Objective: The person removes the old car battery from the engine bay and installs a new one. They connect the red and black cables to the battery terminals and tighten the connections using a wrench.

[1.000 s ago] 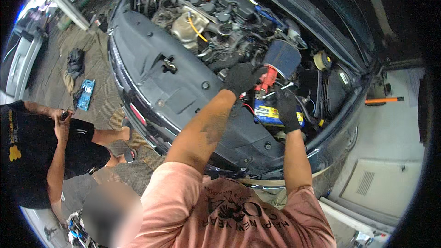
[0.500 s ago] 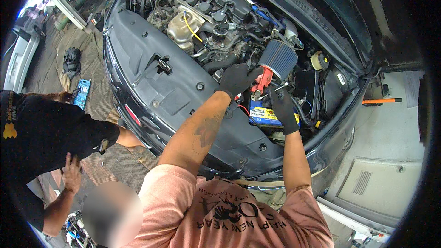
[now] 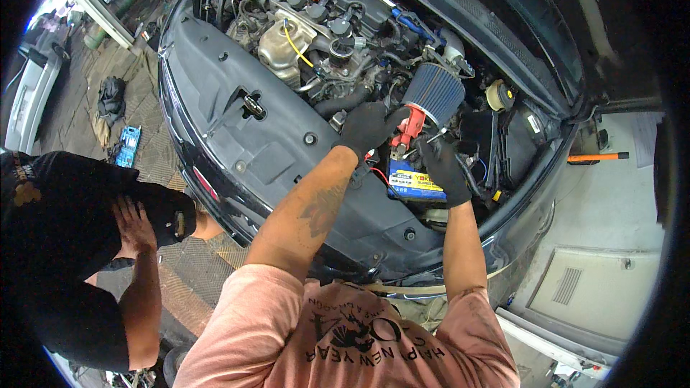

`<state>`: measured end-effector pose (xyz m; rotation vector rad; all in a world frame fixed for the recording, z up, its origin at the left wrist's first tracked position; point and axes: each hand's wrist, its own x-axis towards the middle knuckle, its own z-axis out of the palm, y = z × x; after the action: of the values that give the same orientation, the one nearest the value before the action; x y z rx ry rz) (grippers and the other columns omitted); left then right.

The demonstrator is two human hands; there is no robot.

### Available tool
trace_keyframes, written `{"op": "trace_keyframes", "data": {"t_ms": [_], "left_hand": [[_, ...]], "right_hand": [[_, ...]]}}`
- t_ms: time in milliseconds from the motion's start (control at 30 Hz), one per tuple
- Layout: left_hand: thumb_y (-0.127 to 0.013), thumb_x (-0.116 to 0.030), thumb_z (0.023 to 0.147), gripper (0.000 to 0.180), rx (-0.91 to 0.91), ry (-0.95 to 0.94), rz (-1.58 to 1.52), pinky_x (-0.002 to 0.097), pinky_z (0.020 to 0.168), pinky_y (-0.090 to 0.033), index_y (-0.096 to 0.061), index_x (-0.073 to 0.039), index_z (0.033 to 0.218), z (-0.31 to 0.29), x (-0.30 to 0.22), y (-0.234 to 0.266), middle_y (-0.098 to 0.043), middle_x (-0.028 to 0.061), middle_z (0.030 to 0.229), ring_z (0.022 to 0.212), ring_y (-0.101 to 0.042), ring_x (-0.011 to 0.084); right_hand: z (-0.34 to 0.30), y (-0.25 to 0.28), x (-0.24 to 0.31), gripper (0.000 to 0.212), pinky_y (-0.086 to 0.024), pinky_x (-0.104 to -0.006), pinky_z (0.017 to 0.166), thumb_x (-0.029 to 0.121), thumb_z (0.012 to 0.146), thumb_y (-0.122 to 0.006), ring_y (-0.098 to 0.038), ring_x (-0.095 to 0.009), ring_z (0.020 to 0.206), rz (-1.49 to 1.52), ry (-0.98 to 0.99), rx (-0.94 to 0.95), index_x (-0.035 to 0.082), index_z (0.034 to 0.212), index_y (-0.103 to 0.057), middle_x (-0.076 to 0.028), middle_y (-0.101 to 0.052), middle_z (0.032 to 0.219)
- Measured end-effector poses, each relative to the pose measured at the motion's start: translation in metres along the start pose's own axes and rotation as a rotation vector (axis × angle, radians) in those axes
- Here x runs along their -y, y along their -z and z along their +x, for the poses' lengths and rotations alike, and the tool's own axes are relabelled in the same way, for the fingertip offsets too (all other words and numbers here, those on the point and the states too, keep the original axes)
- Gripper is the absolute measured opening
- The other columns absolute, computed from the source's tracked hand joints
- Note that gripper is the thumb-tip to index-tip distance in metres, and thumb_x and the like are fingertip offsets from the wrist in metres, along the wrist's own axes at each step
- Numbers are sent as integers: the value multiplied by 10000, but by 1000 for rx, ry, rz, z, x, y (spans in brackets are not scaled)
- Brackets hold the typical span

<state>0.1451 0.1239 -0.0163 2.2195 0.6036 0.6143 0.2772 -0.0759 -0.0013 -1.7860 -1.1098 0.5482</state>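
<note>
My left hand (image 3: 370,129), in a black glove, reaches in from the left. Its fingers are bent against a red plastic battery terminal cover (image 3: 411,123) and seem to hold its edge. Beneath the cover stands a blue and yellow car battery (image 3: 415,181). My right hand (image 3: 444,169), also gloved, is closed around a slim silver wrench (image 3: 441,131) at the battery terminal; its grip partly hides the tool. Directly behind both hands sits a blue, pleated cone air filter (image 3: 435,92). A thin red wire (image 3: 379,172) runs beside the battery.
The dark engine (image 3: 323,11) fills the far left of the bay, with a yellow dipstick tube (image 3: 297,44) before it. A black plastic panel (image 3: 287,144) spans the front. At left stands another person (image 3: 65,230). A blue tool case (image 3: 129,146) lies on the floor.
The other person at left has shifted, their hand now higher against their dark clothing. My hands stay nearly in place at the terminal. The view has moved slightly.
</note>
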Motion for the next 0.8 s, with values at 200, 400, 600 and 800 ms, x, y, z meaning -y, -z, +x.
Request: {"op": "trace_keyframes", "data": {"t_ms": [200, 400, 600, 800], "left_hand": [[-485, -587, 1051, 657, 91, 63, 102, 543, 801, -529, -762, 5, 990, 3, 1, 2, -723, 270, 860, 833, -708, 441], [-480, -563, 1061, 619, -27, -16, 14, 541, 810, -528, -775, -25, 980, 2, 12, -7, -738, 249, 891, 851, -711, 443], [-491, -548, 1060, 624, 67, 28, 60, 539, 794, -530, -768, -3, 932, 2, 0, 1, -734, 256, 880, 845, -716, 432], [-482, -559, 1062, 666, 55, -1, 80, 540, 785, -529, -752, 22, 881, 2, -2, 5, -722, 274, 850, 827, -713, 437]], "right_hand": [[9, -4, 17, 269, -513, -417, 849, 225, 1084, -575, -675, -277, 913, -188, -47, 63, -11, 1185, -656, -206, -726, 1050], [-1, -8, 13, 305, -510, -431, 738, 276, 1084, -574, -692, -289, 820, -341, 151, 19, -10, 1151, -655, -203, -727, 943], [-4, -7, 16, 278, -503, -421, 698, 256, 1079, -587, -671, -247, 770, -200, 125, 40, -4, 1146, -657, -172, -711, 885], [1, -4, 34, 251, -508, -438, 743, 219, 1071, -578, -662, -301, 800, -110, 10, 91, 3, 1161, -671, -183, -701, 941]]}}
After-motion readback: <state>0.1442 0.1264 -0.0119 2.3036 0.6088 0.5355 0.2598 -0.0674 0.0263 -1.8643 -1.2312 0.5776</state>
